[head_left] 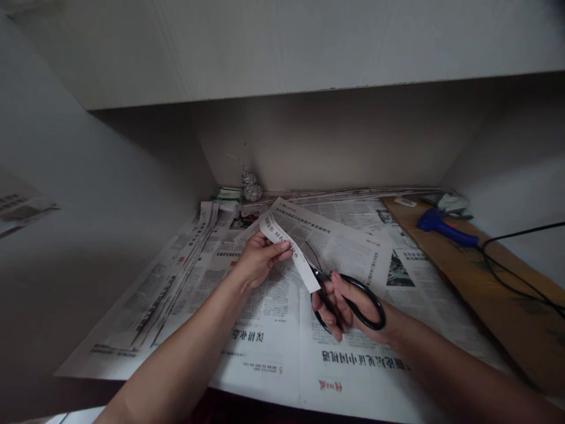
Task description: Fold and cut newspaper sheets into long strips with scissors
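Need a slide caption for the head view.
Left hand holding a printed paper strip, right hand holding black-handled scissors, above spread newspaper.

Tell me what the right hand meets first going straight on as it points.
The right hand would probably meet the paper strip first, beside the scissors; depth is unclear.

matt paper strip (pixel 305 272), glossy plastic-looking scissor handles (pixel 373 297)

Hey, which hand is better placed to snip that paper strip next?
Probably the right hand: it holds the scissors, with the blade end right by the paper strip. The left hand is pinching that strip.
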Motion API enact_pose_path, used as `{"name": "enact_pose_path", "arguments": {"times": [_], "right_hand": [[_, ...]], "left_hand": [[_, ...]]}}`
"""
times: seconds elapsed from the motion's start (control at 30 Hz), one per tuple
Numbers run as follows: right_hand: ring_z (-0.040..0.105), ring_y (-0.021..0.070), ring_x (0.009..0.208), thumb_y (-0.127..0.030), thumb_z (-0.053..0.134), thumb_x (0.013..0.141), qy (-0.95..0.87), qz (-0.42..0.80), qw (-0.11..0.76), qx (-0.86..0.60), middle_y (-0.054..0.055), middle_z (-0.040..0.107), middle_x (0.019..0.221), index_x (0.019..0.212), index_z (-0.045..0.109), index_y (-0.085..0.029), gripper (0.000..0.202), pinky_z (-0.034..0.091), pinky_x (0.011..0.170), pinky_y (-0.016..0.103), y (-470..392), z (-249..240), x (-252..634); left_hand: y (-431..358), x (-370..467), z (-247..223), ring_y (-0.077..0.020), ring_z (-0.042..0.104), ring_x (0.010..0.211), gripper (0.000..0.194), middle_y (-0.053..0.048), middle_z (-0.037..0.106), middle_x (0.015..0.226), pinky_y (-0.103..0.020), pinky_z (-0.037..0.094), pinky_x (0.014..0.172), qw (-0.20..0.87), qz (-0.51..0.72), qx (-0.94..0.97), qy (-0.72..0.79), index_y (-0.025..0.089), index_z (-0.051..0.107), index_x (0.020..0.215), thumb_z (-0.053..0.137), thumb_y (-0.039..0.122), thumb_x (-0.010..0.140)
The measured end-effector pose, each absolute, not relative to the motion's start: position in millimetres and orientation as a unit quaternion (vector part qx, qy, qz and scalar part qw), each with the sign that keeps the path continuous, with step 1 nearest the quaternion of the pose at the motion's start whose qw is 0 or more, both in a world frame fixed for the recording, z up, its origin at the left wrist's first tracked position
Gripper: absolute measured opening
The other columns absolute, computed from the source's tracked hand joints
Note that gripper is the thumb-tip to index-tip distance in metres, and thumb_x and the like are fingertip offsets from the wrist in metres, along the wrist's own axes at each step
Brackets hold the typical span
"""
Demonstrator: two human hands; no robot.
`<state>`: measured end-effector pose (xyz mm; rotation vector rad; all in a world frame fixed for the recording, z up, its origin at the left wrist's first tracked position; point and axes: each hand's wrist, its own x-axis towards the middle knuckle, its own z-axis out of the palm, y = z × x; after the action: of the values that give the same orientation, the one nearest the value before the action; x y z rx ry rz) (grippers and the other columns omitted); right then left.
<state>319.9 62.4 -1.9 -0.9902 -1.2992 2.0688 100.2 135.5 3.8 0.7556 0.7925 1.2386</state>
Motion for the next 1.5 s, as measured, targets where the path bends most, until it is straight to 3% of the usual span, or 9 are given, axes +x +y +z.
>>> {"name": "enact_pose_path", "arguments": {"times": [0.33, 0.6, 0.9, 1.13, 1.33, 1.5], "right_hand": [[0.052, 0.0109, 0.048, -0.079, 0.042, 0.092, -0.568, 0.694, 0.260, -0.357, 0.001, 0.057, 0.067, 0.082, 0.062, -0.016, 0.066, 0.026, 0.045, 0.027, 62, -4, 323], [0.049, 0.0103, 0.050, -0.084, 0.039, 0.089, -0.551, 0.709, 0.262, -0.354, 0.001, 0.055, 0.071, 0.082, 0.056, -0.018, 0.068, 0.023, 0.047, 0.028, 60, -2, 321], [0.054, 0.0134, 0.054, -0.086, 0.040, 0.086, -0.531, 0.726, 0.283, -0.333, 0.004, 0.059, 0.066, 0.081, 0.062, -0.015, 0.075, 0.031, 0.053, 0.028, 61, -9, 321], [0.049, 0.0094, 0.043, -0.089, 0.038, 0.085, -0.526, 0.726, 0.292, -0.333, -0.001, 0.052, 0.060, 0.074, 0.056, -0.018, 0.074, 0.025, 0.043, 0.023, 62, -11, 321], [0.036, 0.0066, 0.031, -0.090, 0.041, 0.082, -0.537, 0.696, 0.299, -0.372, -0.007, 0.044, 0.049, 0.071, 0.051, -0.020, 0.072, 0.027, 0.031, 0.020, 58, -6, 318], [0.035, 0.0059, 0.028, -0.083, 0.054, 0.083, -0.575, 0.663, 0.276, -0.393, -0.009, 0.042, 0.045, 0.068, 0.048, -0.021, 0.064, 0.034, 0.030, 0.020, 59, 7, 319]], "left_hand": [[129, 103, 5, -0.0144, 0.072, 0.065, 0.042, -0.004, 0.075, 0.075, -0.018, 0.061, 0.056, 0.703, 0.498, 0.361, 0.357, 0.011, 0.071, 0.084, 0.097, 0.014, 0.051], [127, 109, -1, -0.0114, 0.072, 0.067, 0.050, 0.002, 0.074, 0.075, -0.016, 0.061, 0.060, 0.718, 0.507, 0.337, 0.339, 0.016, 0.070, 0.097, 0.096, 0.013, 0.054], [121, 118, -6, -0.0123, 0.071, 0.065, 0.055, 0.000, 0.072, 0.073, -0.017, 0.061, 0.056, 0.755, 0.465, 0.324, 0.330, 0.014, 0.072, 0.099, 0.098, 0.014, 0.050], [125, 115, -6, -0.0128, 0.071, 0.065, 0.035, -0.003, 0.074, 0.075, -0.015, 0.059, 0.054, 0.743, 0.471, 0.326, 0.348, 0.010, 0.072, 0.080, 0.096, 0.013, 0.054], [125, 113, -3, -0.0134, 0.071, 0.065, 0.037, -0.004, 0.075, 0.076, -0.016, 0.059, 0.053, 0.735, 0.474, 0.334, 0.351, 0.010, 0.074, 0.079, 0.097, 0.015, 0.051], [125, 108, 0, -0.0141, 0.072, 0.067, 0.042, -0.002, 0.075, 0.076, -0.018, 0.062, 0.056, 0.734, 0.481, 0.332, 0.345, 0.013, 0.075, 0.089, 0.096, 0.013, 0.053]]}}
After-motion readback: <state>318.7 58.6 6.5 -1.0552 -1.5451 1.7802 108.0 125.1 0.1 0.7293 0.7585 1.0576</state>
